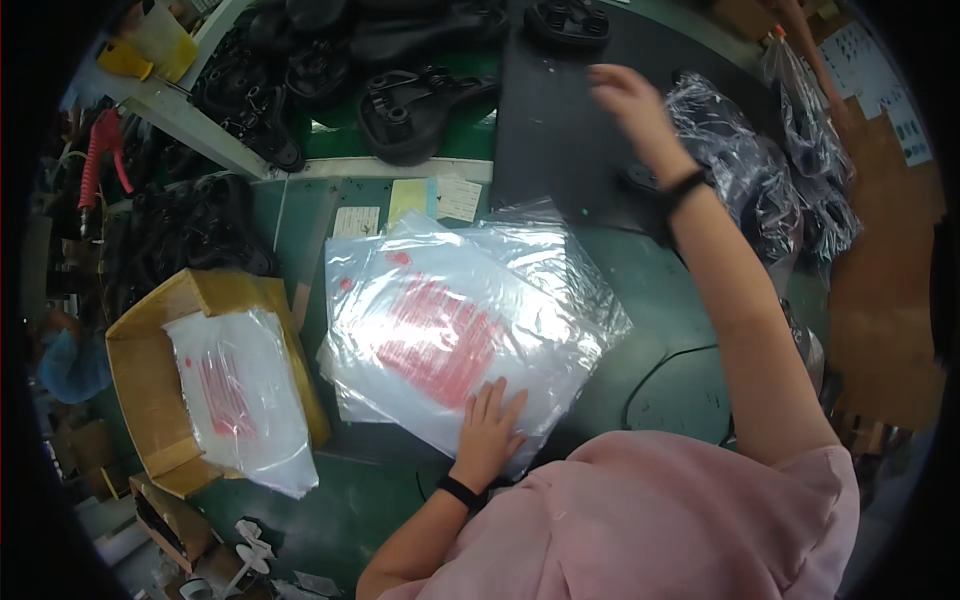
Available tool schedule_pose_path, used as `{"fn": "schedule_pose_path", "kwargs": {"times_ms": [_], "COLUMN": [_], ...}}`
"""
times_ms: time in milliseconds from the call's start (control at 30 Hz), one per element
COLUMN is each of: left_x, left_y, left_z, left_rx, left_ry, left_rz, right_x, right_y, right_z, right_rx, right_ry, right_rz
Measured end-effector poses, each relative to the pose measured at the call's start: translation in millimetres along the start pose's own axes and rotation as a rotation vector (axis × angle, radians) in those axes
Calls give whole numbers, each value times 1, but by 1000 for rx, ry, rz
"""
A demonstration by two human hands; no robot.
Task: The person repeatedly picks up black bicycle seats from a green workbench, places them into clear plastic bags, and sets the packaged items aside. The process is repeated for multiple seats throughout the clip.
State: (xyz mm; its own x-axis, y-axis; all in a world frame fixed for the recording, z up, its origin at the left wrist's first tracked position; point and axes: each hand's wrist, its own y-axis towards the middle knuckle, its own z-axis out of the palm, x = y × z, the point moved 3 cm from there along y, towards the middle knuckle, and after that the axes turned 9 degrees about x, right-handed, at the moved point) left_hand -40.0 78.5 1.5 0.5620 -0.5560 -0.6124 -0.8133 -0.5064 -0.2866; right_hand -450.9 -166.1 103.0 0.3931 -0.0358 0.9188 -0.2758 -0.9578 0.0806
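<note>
My left hand [487,432] rests with spread fingers on a loose stack of clear plastic bags [540,310] printed in red, on the green table before me. Stretched far forward, my right hand [632,108] hovers over a black mat [560,130]; its fingers are loosely bent and nothing shows in them. Ahead of it a black bicycle saddle [567,22] lies at the mat's far end. Another black saddle [405,115] lies underside up, left of the mat. Just right of my right hand are saddles wrapped in clear plastic [735,150].
At the left a cardboard box [150,370] holds more printed plastic bags [245,400]. Several black saddles [195,225] are heaped behind it. Small paper labels [458,198] lie beyond the bags. A black cable [650,375] crosses the table at right. A red coiled hose [95,165] hangs at far left.
</note>
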Motion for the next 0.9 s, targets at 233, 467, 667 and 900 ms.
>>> {"fn": "schedule_pose_path", "kwargs": {"times_ms": [233,467,667,900], "left_x": [24,41,36,-20], "left_y": [-6,-7,17,22], "left_z": [19,24,-42,-31], "left_rx": [-117,-193,-148,-152], "left_ry": [-299,-572,-607,-297], "left_rz": [78,-273,-392,-141], "right_x": [-79,1,8,34], "right_y": [150,82,-117,-254], "right_z": [179,185,158,81], "right_rx": [196,739,954,800], "right_ry": [-1057,-429,1349,1496], "right_rz": [-231,73,539,500]}}
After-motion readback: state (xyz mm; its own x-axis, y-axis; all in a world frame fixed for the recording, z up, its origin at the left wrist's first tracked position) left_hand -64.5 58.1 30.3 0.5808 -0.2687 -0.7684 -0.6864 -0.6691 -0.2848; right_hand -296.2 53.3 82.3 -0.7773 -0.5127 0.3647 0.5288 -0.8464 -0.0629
